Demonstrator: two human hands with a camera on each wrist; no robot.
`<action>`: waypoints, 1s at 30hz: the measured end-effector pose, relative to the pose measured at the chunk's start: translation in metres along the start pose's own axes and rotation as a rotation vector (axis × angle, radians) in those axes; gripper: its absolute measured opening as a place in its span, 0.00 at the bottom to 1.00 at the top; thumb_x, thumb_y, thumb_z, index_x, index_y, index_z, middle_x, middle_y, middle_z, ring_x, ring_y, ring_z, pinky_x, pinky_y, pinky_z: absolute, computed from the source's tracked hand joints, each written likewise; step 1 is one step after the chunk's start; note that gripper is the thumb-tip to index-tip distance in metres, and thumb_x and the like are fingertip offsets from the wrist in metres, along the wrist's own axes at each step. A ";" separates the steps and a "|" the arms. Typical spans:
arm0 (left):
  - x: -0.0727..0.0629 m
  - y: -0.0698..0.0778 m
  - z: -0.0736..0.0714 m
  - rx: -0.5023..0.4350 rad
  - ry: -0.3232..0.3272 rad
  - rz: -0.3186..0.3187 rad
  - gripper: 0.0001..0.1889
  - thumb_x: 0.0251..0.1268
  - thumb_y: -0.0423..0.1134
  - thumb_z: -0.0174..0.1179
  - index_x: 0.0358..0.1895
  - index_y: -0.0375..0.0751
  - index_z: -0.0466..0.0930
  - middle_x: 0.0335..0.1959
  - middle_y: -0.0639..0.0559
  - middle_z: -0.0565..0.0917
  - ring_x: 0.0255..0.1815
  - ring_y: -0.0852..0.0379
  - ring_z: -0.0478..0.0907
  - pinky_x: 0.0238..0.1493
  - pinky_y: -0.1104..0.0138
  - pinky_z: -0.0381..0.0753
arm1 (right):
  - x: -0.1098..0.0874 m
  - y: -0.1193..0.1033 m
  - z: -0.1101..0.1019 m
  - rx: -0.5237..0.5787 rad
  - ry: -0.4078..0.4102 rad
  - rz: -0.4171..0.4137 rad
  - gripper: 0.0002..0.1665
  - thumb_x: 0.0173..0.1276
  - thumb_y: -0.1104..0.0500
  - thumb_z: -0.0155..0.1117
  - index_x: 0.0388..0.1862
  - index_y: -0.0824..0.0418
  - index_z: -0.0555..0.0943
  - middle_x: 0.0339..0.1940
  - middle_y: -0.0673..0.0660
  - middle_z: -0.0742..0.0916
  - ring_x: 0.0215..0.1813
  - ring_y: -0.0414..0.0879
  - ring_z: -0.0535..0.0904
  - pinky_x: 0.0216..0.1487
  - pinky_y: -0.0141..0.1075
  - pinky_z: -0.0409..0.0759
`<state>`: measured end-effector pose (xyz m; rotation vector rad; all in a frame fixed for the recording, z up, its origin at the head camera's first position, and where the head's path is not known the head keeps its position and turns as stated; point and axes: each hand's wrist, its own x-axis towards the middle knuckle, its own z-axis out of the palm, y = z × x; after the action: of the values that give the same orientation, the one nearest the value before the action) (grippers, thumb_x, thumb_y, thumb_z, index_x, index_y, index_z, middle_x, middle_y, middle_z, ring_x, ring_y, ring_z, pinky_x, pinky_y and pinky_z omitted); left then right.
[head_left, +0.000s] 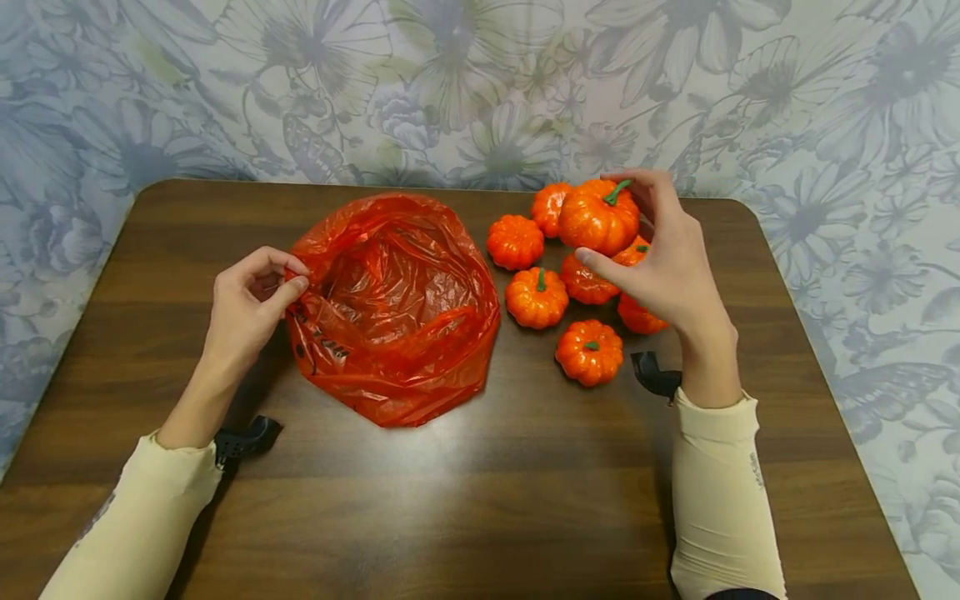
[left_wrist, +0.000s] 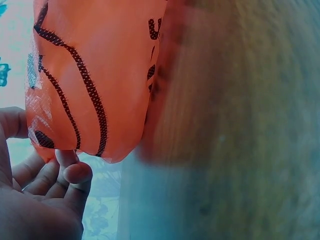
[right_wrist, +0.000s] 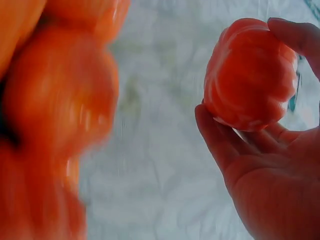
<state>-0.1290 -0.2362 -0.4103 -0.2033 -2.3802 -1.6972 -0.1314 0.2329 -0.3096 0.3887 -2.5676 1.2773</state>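
An orange-red plastic bag (head_left: 420,367) with black print lies on the table, its mouth spread wide and facing up. My left hand (head_left: 251,308) pinches the left edge of that mouth between thumb and fingers; the left wrist view shows the printed side of the bag beside the fingers. In my right hand (head_left: 675,258) is a small orange toy pumpkin (head_left: 598,218) with a green stem, lifted above the others. Thumb and fingers curve round it in the right wrist view. Several more toy pumpkins (head_left: 536,297) sit on the table, some partly hidden behind the held one and the hand.
The brown wooden table (head_left: 420,525) has rounded far corners and stands against a floral-patterned wall (head_left: 480,83). Black camera mounts stick out at both wrists. One pumpkin (head_left: 589,352) lies nearest the front, apart from the bag.
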 end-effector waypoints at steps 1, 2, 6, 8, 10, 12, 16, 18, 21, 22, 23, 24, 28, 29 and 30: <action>0.000 0.000 0.000 0.000 -0.001 0.000 0.07 0.70 0.29 0.66 0.46 0.29 0.84 0.31 0.54 0.81 0.30 0.59 0.75 0.32 0.75 0.76 | 0.002 -0.004 0.009 0.003 -0.013 -0.023 0.48 0.55 0.61 0.85 0.72 0.57 0.70 0.63 0.51 0.85 0.65 0.40 0.80 0.69 0.38 0.77; 0.001 -0.001 0.000 0.000 0.000 0.000 0.07 0.70 0.29 0.66 0.46 0.29 0.84 0.31 0.54 0.81 0.30 0.59 0.75 0.32 0.75 0.77 | 0.004 -0.008 0.019 0.000 -0.029 -0.048 0.47 0.56 0.59 0.85 0.72 0.57 0.70 0.62 0.51 0.85 0.64 0.40 0.81 0.67 0.38 0.78; 0.001 -0.003 -0.001 0.000 0.011 0.000 0.07 0.69 0.29 0.66 0.46 0.28 0.84 0.31 0.54 0.82 0.30 0.59 0.76 0.33 0.76 0.77 | 0.011 -0.028 0.065 -0.016 -0.126 -0.151 0.47 0.58 0.51 0.83 0.71 0.57 0.70 0.62 0.51 0.84 0.60 0.41 0.82 0.62 0.41 0.81; 0.001 -0.004 -0.001 0.002 0.015 0.001 0.07 0.69 0.28 0.66 0.46 0.28 0.84 0.31 0.54 0.82 0.30 0.59 0.76 0.32 0.76 0.77 | 0.015 -0.038 0.084 -0.023 -0.178 -0.188 0.47 0.58 0.48 0.83 0.72 0.57 0.69 0.64 0.51 0.83 0.60 0.42 0.82 0.63 0.42 0.80; 0.001 -0.005 -0.001 0.001 0.014 0.000 0.07 0.69 0.28 0.66 0.46 0.28 0.84 0.31 0.55 0.82 0.30 0.60 0.76 0.31 0.76 0.77 | 0.017 -0.047 0.099 -0.027 -0.214 -0.203 0.49 0.57 0.46 0.83 0.72 0.57 0.68 0.65 0.51 0.82 0.60 0.43 0.81 0.64 0.42 0.79; 0.001 -0.005 -0.001 -0.003 0.008 -0.002 0.08 0.69 0.28 0.66 0.47 0.27 0.83 0.31 0.55 0.82 0.30 0.60 0.76 0.31 0.76 0.77 | 0.019 -0.053 0.109 -0.018 -0.234 -0.207 0.49 0.57 0.46 0.83 0.72 0.56 0.68 0.64 0.51 0.82 0.60 0.44 0.80 0.64 0.42 0.79; 0.001 -0.005 -0.001 -0.002 0.005 -0.009 0.08 0.69 0.28 0.65 0.47 0.27 0.83 0.32 0.55 0.82 0.30 0.60 0.76 0.32 0.76 0.77 | 0.019 -0.059 0.122 0.007 -0.256 -0.210 0.49 0.57 0.47 0.84 0.72 0.55 0.67 0.63 0.51 0.82 0.59 0.43 0.80 0.63 0.41 0.79; 0.000 -0.005 -0.001 0.003 0.005 -0.011 0.08 0.69 0.28 0.65 0.47 0.28 0.84 0.32 0.55 0.82 0.31 0.60 0.77 0.33 0.76 0.78 | 0.018 -0.061 0.127 0.021 -0.279 -0.212 0.49 0.58 0.47 0.83 0.72 0.55 0.66 0.64 0.51 0.81 0.60 0.42 0.80 0.64 0.40 0.79; 0.000 -0.005 -0.002 0.011 0.005 -0.012 0.07 0.69 0.29 0.66 0.47 0.29 0.84 0.32 0.55 0.83 0.31 0.61 0.77 0.33 0.77 0.78 | 0.017 -0.061 0.134 0.033 -0.323 -0.217 0.49 0.59 0.49 0.83 0.72 0.55 0.66 0.65 0.51 0.81 0.62 0.41 0.80 0.65 0.38 0.79; 0.000 -0.005 -0.002 0.013 0.005 -0.011 0.07 0.69 0.29 0.66 0.47 0.29 0.84 0.32 0.55 0.83 0.31 0.61 0.78 0.33 0.77 0.79 | 0.017 -0.061 0.136 0.034 -0.337 -0.220 0.49 0.59 0.49 0.83 0.72 0.56 0.66 0.65 0.52 0.81 0.63 0.41 0.80 0.66 0.38 0.78; 0.000 -0.005 -0.002 0.016 0.005 -0.010 0.07 0.69 0.29 0.66 0.47 0.29 0.84 0.33 0.55 0.83 0.31 0.61 0.78 0.33 0.77 0.79 | 0.016 -0.061 0.138 0.035 -0.351 -0.222 0.49 0.59 0.50 0.83 0.72 0.56 0.66 0.66 0.52 0.81 0.63 0.42 0.79 0.67 0.38 0.78; 0.000 -0.005 -0.002 0.016 0.005 -0.010 0.07 0.69 0.29 0.66 0.47 0.29 0.84 0.33 0.54 0.83 0.31 0.61 0.78 0.33 0.77 0.79 | 0.016 -0.060 0.140 0.032 -0.362 -0.226 0.49 0.58 0.50 0.84 0.72 0.56 0.66 0.66 0.53 0.81 0.64 0.42 0.79 0.68 0.38 0.77; 0.001 -0.005 -0.001 0.011 0.004 -0.006 0.07 0.69 0.29 0.66 0.47 0.29 0.84 0.32 0.54 0.83 0.30 0.60 0.77 0.33 0.77 0.78 | 0.014 -0.059 0.146 0.019 -0.417 -0.217 0.49 0.57 0.50 0.84 0.71 0.56 0.67 0.67 0.52 0.80 0.64 0.44 0.79 0.70 0.41 0.76; 0.001 -0.005 -0.001 0.011 0.003 -0.005 0.07 0.69 0.29 0.66 0.46 0.29 0.84 0.32 0.54 0.83 0.30 0.60 0.77 0.32 0.77 0.78 | 0.014 -0.059 0.148 0.017 -0.431 -0.216 0.48 0.57 0.50 0.85 0.71 0.56 0.67 0.67 0.52 0.79 0.64 0.44 0.78 0.70 0.41 0.75; 0.001 -0.005 0.000 0.010 0.003 -0.004 0.07 0.69 0.29 0.66 0.46 0.29 0.84 0.32 0.54 0.83 0.30 0.60 0.77 0.32 0.77 0.78 | 0.013 -0.059 0.149 0.017 -0.443 -0.215 0.48 0.57 0.50 0.85 0.71 0.57 0.68 0.66 0.51 0.80 0.64 0.44 0.79 0.70 0.42 0.75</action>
<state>-0.1313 -0.2382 -0.4144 -0.1938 -2.3881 -1.6856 -0.1386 0.0773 -0.3493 1.0235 -2.7610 1.2468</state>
